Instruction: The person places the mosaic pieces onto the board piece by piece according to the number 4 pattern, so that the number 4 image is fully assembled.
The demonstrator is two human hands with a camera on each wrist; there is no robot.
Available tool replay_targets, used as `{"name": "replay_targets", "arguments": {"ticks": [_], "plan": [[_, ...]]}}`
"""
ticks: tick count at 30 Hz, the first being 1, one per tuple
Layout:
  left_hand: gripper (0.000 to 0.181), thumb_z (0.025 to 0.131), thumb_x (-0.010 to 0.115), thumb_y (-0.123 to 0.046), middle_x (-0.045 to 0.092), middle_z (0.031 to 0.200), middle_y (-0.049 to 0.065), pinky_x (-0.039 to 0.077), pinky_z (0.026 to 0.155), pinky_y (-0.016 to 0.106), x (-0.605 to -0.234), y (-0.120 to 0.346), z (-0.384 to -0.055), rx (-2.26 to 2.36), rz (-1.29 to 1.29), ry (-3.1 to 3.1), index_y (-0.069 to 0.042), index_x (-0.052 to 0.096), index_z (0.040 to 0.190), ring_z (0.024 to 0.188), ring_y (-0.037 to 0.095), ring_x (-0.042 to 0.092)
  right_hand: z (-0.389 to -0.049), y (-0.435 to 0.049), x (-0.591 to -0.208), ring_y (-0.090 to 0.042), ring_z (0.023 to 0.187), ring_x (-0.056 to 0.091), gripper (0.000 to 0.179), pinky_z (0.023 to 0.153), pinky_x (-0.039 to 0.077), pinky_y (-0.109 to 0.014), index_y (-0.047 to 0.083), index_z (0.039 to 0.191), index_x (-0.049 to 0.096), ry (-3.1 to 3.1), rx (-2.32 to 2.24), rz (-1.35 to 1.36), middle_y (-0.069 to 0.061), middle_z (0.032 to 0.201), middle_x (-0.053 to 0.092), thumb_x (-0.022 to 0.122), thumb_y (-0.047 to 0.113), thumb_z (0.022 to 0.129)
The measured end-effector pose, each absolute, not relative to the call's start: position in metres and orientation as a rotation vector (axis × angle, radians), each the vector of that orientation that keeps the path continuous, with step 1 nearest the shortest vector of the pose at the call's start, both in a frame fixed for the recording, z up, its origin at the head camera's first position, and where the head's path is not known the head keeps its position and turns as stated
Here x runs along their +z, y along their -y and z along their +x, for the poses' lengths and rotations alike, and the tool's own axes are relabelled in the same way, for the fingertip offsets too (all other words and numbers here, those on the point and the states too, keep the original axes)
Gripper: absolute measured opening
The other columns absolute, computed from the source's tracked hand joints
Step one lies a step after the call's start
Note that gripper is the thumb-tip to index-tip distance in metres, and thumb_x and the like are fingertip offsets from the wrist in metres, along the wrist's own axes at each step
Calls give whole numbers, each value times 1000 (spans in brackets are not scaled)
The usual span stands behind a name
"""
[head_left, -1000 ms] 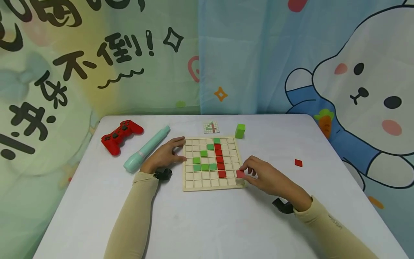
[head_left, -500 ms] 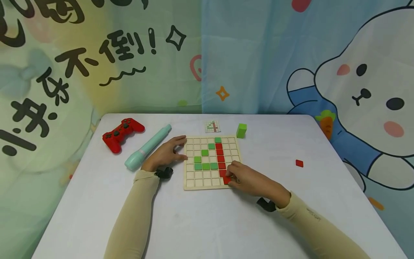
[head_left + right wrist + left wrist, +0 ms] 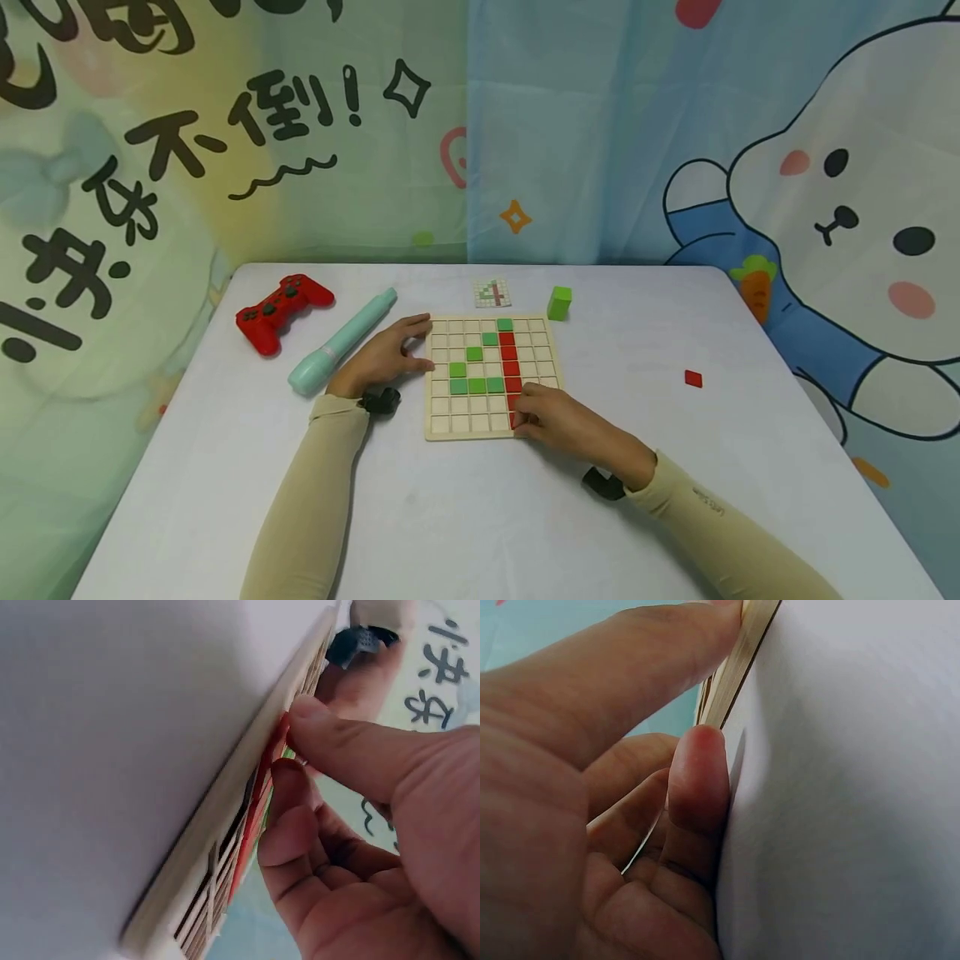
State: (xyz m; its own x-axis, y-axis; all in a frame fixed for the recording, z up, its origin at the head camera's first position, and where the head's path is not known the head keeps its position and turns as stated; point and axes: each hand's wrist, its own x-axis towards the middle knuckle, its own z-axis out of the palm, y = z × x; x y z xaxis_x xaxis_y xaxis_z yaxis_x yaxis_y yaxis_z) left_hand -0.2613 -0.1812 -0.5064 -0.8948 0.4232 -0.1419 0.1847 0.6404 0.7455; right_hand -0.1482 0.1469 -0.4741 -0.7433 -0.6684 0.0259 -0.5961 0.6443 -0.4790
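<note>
A pale wooden grid board (image 3: 450, 423) lies on the table, with green tiles (image 3: 477, 386) in a stepped line and a row at left. A column of red tiles (image 3: 508, 353) runs down its right half. At the column's near end my right hand (image 3: 573, 427) pinches a red tile (image 3: 279, 736) between thumb and fingertips, down in the grid; the fingers partly cover it. My left hand (image 3: 381, 358) rests at the board's left edge, thumb and fingers extended and touching the rim. The left wrist view shows fingertips against the wooden edge (image 3: 739, 664).
Behind the board lie a small pattern card (image 3: 492, 293) and a green block (image 3: 559, 303). A single red tile (image 3: 693, 379) lies at right. To the left are a red game controller (image 3: 281, 315) and a turquoise stick-shaped thing (image 3: 341, 343) with a wider end.
My right hand has carried the red tile leftward from the board's right edge to the bottom of the red column. The left hand has stayed at the left edge.
</note>
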Motion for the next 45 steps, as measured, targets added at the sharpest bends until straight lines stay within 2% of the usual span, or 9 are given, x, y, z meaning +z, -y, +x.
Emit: {"name": "replay_targets", "arguments": {"ticks": [6,12,17,20,23,27,31,40,45], "plan": [[88,92,86,-24,32,177,4,45,118,50,-505,181,-258,1140,477,-2525,-13,39,166,137,32,57,-144,-174,-465,-6,86,57,8,75,53,-22,16,95,74,-2796,-801,-850,4,100,66,80,10,95],[89,92,86,-24,34,176,4,47,115,48,-506,182,-259,1139,490,-2537,-13,39,166,130,31,61,-154,-270,-464,-14,88,62,10,73,52,-23,11,109,75,-3080,-917,-468,-6,104,74,74,9,100],[89,91,86,-25,32,177,5,48,115,49,-507,185,-261,1136,503,-2534,-12,39,166,133,32,60,-158,-353,-485,-31,98,62,30,65,47,-18,4,131,66,-3105,-1019,91,-22,117,71,60,25,111],[88,92,86,-25,31,177,6,48,116,50,-507,186,-260,1122,512,-2534,-11,40,166,136,32,58,-158,-381,-501,-38,108,60,41,69,49,-16,2,141,60,-3039,-1028,284,-28,131,64,54,32,113],[88,92,85,-26,31,177,7,47,116,49,-507,186,-260,1104,519,-2545,-10,39,166,135,31,58,-160,-392,-511,-45,117,59,47,85,58,-34,1,146,56,-3007,-1033,295,-30,140,58,54,33,113],[88,93,85,-27,31,177,7,48,114,49,-506,184,-259,1088,518,-2558,-10,38,166,128,29,61,-159,-394,-513,-49,124,54,51,100,50,-64,1,152,52,-2983,-1008,244,-32,148,52,54,34,112],[88,93,85,-26,31,177,5,49,113,48,-503,181,-259,1093,517,-2555,-11,39,166,126,28,61,-157,-401,-512,-48,121,51,55,97,48,-64,1,153,51,-2945,-965,206,-33,147,47,58,35,111],[89,92,85,-26,30,178,5,47,114,48,-503,182,-261,1107,523,-2554,-11,38,166,130,29,61,-157,-404,-513,-42,112,52,43,89,48,-44,-2,139,61,-2976,-913,162,-31,138,50,66,27,107],[89,93,85,-26,30,178,4,48,112,46,-505,182,-260,1110,512,-2544,-11,37,167,122,28,63,-157,-403,-514,-46,112,56,41,92,53,-58,-4,135,60,-2994,-885,170,-31,133,54,67,23,106]]}}
